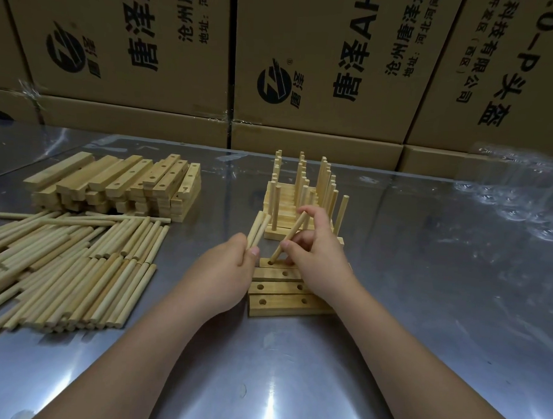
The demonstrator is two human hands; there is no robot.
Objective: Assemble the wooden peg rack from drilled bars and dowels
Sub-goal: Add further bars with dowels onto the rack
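Head view | left hand [226, 270] grips two spare dowels [258, 229] | right hand [317, 257] pinches one dowel [291, 236], tip at a hole [271, 263] | four drilled bars [278, 303] side by side.

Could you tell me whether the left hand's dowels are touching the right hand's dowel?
Apart. The head view shows a clear gap between the two dowels in the left hand and the tilted dowel in the right hand.
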